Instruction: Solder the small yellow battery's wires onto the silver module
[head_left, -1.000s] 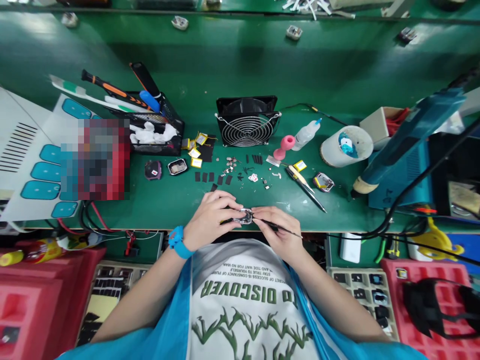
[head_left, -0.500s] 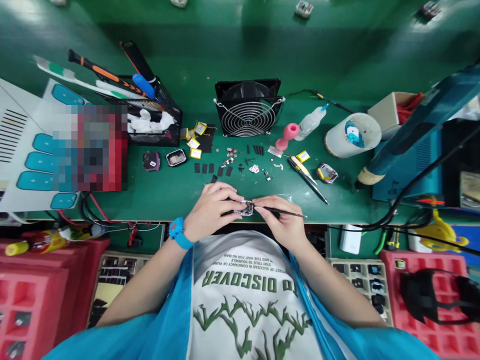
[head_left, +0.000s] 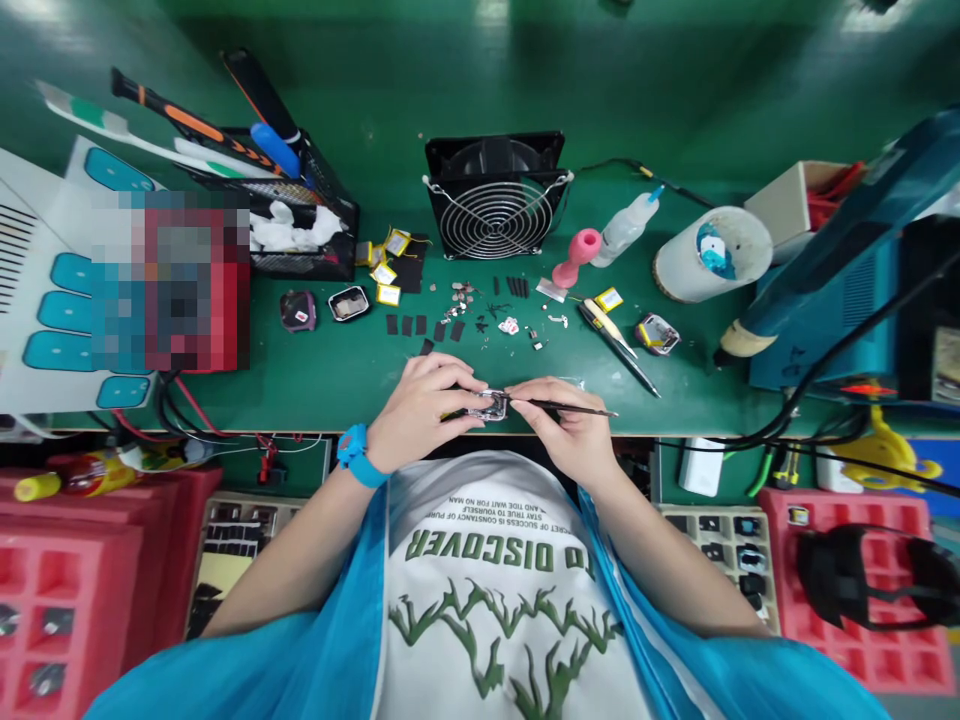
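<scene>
At the front edge of the green bench, my left hand (head_left: 435, 405) has its fingers closed around a small silver-rimmed watch case (head_left: 494, 406) with dark parts inside. Part of the case is hidden under those fingers. My right hand (head_left: 566, 425) pinches a thin dark pen-like tool (head_left: 581, 408), whose tip reaches the right side of the case. Whether it is a pair of tweezers or a single rod is too small to tell. Beyond the hands lie black rectangular pads (head_left: 420, 325), tiny loose metal parts (head_left: 459, 297) and yellow-edged battery cells (head_left: 388, 294).
A black fan (head_left: 495, 205) stands at the back, beside a pink holder (head_left: 576, 258) and a clear bottle (head_left: 631, 228). On the right are a white cup (head_left: 679, 262) and a hot-air handle (head_left: 832, 230). Tweezers (head_left: 619, 345) and another watch case (head_left: 657, 334) lie nearby.
The camera view has tilted slightly, so the bench things appear a little higher. Both hands keep nearly the same hold on the watch case and the thin tool.
</scene>
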